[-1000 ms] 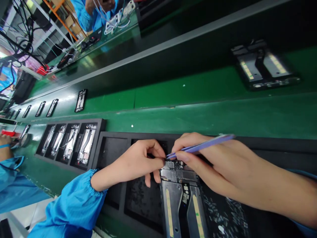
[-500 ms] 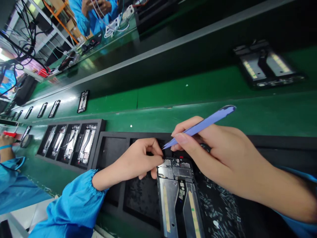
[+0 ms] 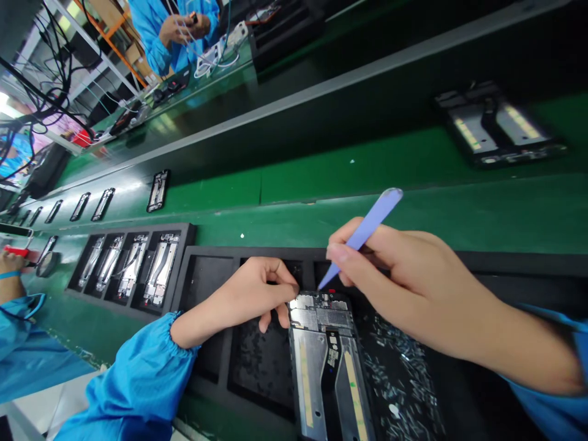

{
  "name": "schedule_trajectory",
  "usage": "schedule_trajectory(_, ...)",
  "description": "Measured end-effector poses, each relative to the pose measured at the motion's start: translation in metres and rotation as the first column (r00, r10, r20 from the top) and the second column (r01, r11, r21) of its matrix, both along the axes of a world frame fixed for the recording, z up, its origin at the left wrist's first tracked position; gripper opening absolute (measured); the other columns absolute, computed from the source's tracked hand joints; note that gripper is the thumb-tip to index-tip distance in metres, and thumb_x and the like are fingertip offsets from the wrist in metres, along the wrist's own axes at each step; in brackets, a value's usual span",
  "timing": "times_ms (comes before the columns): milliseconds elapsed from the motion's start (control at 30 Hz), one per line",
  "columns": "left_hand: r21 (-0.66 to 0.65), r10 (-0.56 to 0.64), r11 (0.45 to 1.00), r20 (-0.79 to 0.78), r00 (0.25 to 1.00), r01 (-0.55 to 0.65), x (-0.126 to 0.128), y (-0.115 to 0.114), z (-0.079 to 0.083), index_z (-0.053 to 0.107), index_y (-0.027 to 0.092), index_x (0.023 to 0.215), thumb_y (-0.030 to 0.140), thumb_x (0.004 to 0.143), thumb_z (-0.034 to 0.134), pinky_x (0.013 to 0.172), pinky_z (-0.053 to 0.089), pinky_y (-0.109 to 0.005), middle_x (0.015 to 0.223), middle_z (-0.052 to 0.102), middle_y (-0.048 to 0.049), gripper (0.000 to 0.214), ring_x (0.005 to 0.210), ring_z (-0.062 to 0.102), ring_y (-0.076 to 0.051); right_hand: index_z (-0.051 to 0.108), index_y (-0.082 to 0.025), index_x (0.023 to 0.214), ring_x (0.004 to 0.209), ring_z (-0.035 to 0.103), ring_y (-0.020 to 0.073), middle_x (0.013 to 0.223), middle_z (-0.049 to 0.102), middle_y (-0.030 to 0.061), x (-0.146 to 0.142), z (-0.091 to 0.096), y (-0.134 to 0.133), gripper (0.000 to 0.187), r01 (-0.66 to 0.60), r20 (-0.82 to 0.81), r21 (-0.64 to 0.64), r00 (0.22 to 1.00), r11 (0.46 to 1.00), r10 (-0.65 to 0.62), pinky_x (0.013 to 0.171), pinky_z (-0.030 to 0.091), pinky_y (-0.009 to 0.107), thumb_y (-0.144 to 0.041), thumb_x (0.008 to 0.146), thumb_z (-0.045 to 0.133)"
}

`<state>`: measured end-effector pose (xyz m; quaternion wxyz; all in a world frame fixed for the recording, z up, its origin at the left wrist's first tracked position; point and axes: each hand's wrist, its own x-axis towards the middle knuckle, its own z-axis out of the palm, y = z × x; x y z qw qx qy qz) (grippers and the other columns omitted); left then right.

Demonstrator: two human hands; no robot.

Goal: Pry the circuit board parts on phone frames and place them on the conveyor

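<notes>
An opened phone frame with a bare circuit board at its top lies in a slot of a black foam tray in front of me. My left hand has its fingers curled on the frame's upper left corner. My right hand grips blue tweezers, held steeply, with the tip down at the top edge of the board. Blue sleeves cover both my forearms.
A second black tray to the left holds several phone frames. More frames lie along the green belt, one at the far right. Another person's sleeve is at the left edge; someone else stands at the back.
The tweezers have swung from nearly flat to steeply upright, the tip staying at the board's top edge. My left hand and the frame have shifted slightly left.
</notes>
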<state>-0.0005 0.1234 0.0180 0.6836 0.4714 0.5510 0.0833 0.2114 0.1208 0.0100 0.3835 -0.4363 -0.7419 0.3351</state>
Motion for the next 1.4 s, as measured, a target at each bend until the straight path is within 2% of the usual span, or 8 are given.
schedule_trajectory(133, 0.014, -0.001, 1.000, 0.009, 1.000, 0.001, 0.0005, -0.0003, -0.0002, 0.054, 0.018, 0.076, 0.013, 0.075, 0.058, 0.029, 0.041, -0.014, 0.049, 0.060, 0.0059, 0.007, 0.035, 0.053, -0.008, 0.054, -0.023, 0.092, 0.033, 0.042, 0.0084, 0.046, 0.049, -0.0099, 0.0021, 0.0013, -0.0021, 0.005, -0.002, -0.032, -0.076, 0.999, 0.997, -0.001, 0.035, 0.032, 0.023, -0.021, 0.094, 0.049)
schedule_trajectory(267, 0.032, -0.015, 0.999, 0.017, 1.000, 0.014, -0.0012, -0.0020, 0.0004, 0.054, 0.018, 0.077, 0.017, 0.076, 0.060, 0.029, 0.042, -0.016, 0.051, 0.060, 0.0057, 0.006, 0.038, 0.056, -0.010, 0.051, -0.022, 0.106, 0.031, 0.039, 0.0086, 0.045, 0.042, -0.0126, -0.0020, -0.0029, -0.0049, 0.014, -0.017, -0.006, -0.119, 1.000, 0.993, 0.016, 0.034, 0.028, 0.024, -0.021, 0.092, 0.052)
schedule_trajectory(433, 0.139, -0.027, 0.990, -0.017, 1.000, 0.029, -0.0023, -0.0051, 0.0023, 0.057, 0.017, 0.076, 0.014, 0.077, 0.059, 0.036, 0.039, -0.013, 0.063, 0.060, 0.0066, 0.003, 0.042, 0.055, -0.005, 0.046, -0.025, 0.102, 0.031, 0.037, 0.0084, 0.045, 0.038, -0.0130, -0.0025, -0.0072, -0.0038, 0.013, 0.021, -0.036, -0.145, 0.999, 0.989, -0.026, 0.033, 0.026, 0.023, -0.019, 0.091, 0.050)
schedule_trajectory(600, 0.211, -0.042, 0.976, -0.058, 0.997, 0.053, -0.0025, -0.0080, 0.0018, 0.058, 0.018, 0.077, 0.014, 0.077, 0.059, 0.039, 0.040, -0.015, 0.065, 0.057, 0.0081, 0.004, 0.042, 0.052, -0.004, 0.042, -0.026, 0.092, 0.031, 0.036, 0.0081, 0.045, 0.040, -0.0125, 0.0001, -0.0037, -0.0029, 0.013, 0.072, -0.026, -0.098, 0.997, 0.993, -0.075, 0.033, 0.027, 0.023, -0.017, 0.088, 0.051)
schedule_trajectory(800, 0.235, -0.052, 0.970, -0.068, 0.996, 0.067, -0.0012, -0.0079, 0.0045, 0.058, 0.018, 0.078, 0.015, 0.078, 0.058, 0.039, 0.039, -0.015, 0.066, 0.056, 0.0080, 0.003, 0.043, 0.051, -0.004, 0.040, -0.025, 0.084, 0.033, 0.035, 0.0069, 0.046, 0.039, -0.0131, -0.0008, -0.0047, -0.0044, 0.015, 0.041, 0.056, -0.067, 0.998, 0.997, -0.038, 0.038, 0.028, 0.024, -0.013, 0.086, 0.050)
schedule_trajectory(1033, 0.227, -0.056, 0.971, -0.066, 0.996, 0.070, -0.0021, -0.0084, 0.0039, 0.057, 0.018, 0.078, 0.016, 0.079, 0.059, 0.040, 0.037, -0.015, 0.067, 0.055, 0.0078, 0.003, 0.044, 0.048, -0.003, 0.039, -0.025, 0.084, 0.034, 0.034, 0.0080, 0.046, 0.038, -0.0131, -0.0001, -0.0051, 0.0000, 0.017, 0.129, 0.023, -0.104, 0.992, 0.986, -0.127, 0.040, 0.029, 0.025, -0.013, 0.083, 0.050)
schedule_trajectory(1267, 0.237, -0.083, 0.967, -0.066, 0.994, 0.097, -0.0037, -0.0079, 0.0037, 0.056, 0.018, 0.080, 0.014, 0.079, 0.055, 0.042, 0.037, -0.016, 0.069, 0.056, 0.0077, 0.004, 0.044, 0.050, -0.003, 0.040, -0.025, 0.086, 0.038, 0.037, 0.0099, 0.048, 0.041, -0.0119, -0.0022, -0.0064, -0.0021, 0.014, 0.079, 0.067, -0.178, 0.995, 0.981, -0.068, 0.046, 0.029, 0.027, -0.017, 0.087, 0.052)
schedule_trajectory(1400, 0.247, -0.098, 0.962, -0.072, 0.993, 0.113, -0.0043, -0.0089, 0.0037, 0.056, 0.018, 0.081, 0.016, 0.079, 0.056, 0.042, 0.037, -0.016, 0.070, 0.056, 0.0073, 0.003, 0.045, 0.050, -0.003, 0.040, -0.026, 0.086, 0.038, 0.038, 0.0103, 0.048, 0.041, -0.0122, -0.0010, -0.0062, -0.0025, 0.016, 0.124, 0.042, -0.173, 0.992, 0.977, -0.118, 0.045, 0.029, 0.027, -0.014, 0.084, 0.051)
